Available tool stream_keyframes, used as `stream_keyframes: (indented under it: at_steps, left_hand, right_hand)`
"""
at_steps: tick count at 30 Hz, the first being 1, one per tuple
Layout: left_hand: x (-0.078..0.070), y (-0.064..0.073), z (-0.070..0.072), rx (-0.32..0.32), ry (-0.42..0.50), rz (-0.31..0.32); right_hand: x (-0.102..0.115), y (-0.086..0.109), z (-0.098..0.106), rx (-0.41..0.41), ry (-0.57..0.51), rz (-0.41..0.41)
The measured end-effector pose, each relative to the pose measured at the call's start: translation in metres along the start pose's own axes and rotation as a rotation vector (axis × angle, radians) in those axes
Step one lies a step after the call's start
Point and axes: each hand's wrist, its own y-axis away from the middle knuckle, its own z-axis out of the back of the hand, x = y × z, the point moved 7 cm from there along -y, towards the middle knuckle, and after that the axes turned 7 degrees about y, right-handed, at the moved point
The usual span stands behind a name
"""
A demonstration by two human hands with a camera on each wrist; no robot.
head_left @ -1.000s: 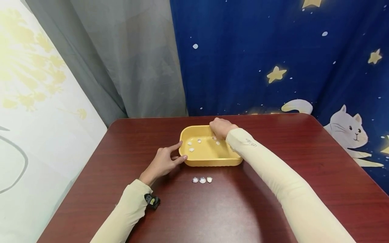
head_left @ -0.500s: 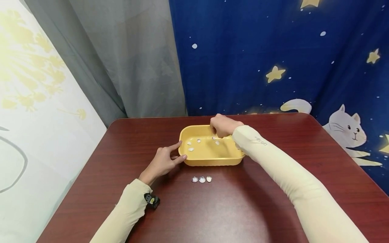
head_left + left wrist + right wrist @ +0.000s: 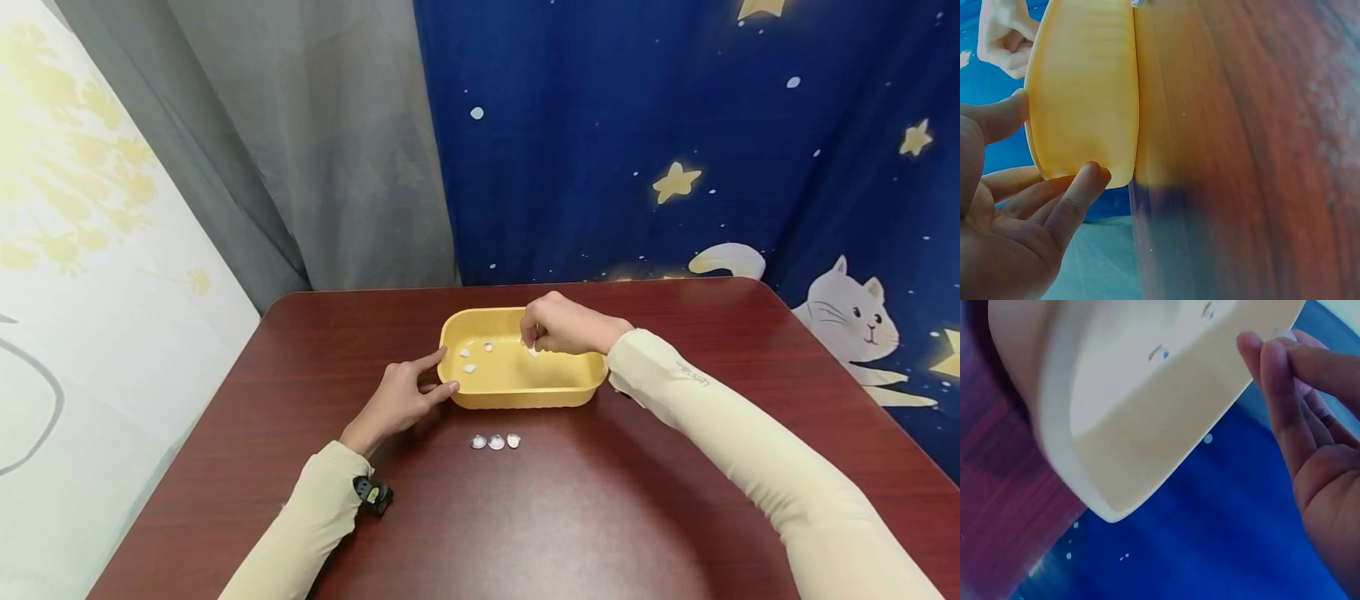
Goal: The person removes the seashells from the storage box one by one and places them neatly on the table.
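A yellow plastic basin [image 3: 525, 390] stands on the table, with several small white shells [image 3: 468, 367] scattered on its floor. My left hand [image 3: 401, 396] grips the basin's left end, thumb at the near corner and a finger at the left rim; the left wrist view shows its fingertips against the outer wall. Above the basin's right half, my right hand [image 3: 570, 323] has its fingertips together. In the right wrist view they pinch a small whitish piece [image 3: 1284, 335], mostly hidden, which looks like a shell. Three shells [image 3: 497, 442] lie in a row on the table in front of the basin.
The dark red wooden table [image 3: 420, 542] ends close behind the basin. A blue star-patterned curtain [image 3: 585, 150] and a grey curtain [image 3: 337, 150] hang behind it. A pale patterned panel [image 3: 97, 333] borders the left side.
My right hand has drawn back from the basin's far rim and turned, its fingers now pointing down over the shells inside. The left hand stays at the basin's left end.
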Motion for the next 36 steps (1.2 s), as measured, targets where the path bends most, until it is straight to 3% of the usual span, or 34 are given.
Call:
stream_keyframes:
  at_steps: [6, 12, 21, 25, 31, 36]
  left_hand:
    - [-0.002, 0.001, -0.001, 0.001, -0.013, -0.001]
    - [-0.001, 0.003, -0.002, 0.000, 0.008, -0.009]
    - [-0.002, 0.001, -0.001, -0.007, -0.001, -0.014]
    - [-0.004, 0.002, -0.001, -0.014, 0.004, -0.025]
    - [-0.003, 0.004, -0.003, -0.006, 0.030, -0.029]
    - [-0.003, 0.003, -0.002, -0.013, 0.025, -0.033]
  right_hand:
    - [0.016, 0.014, 0.005, -0.042, -0.055, 0.068]
    - [0.025, 0.026, 0.005, -0.046, -0.171, 0.064]
    - [0.031, 0.038, -0.001, -0.135, -0.102, 0.060]
    - [0.034, 0.041, -0.007, -0.154, -0.123, 0.068]
    - [0.041, 0.046, -0.020, -0.133, -0.169, 0.119]
    - [0.041, 0.050, -0.023, -0.124, -0.158, 0.115]
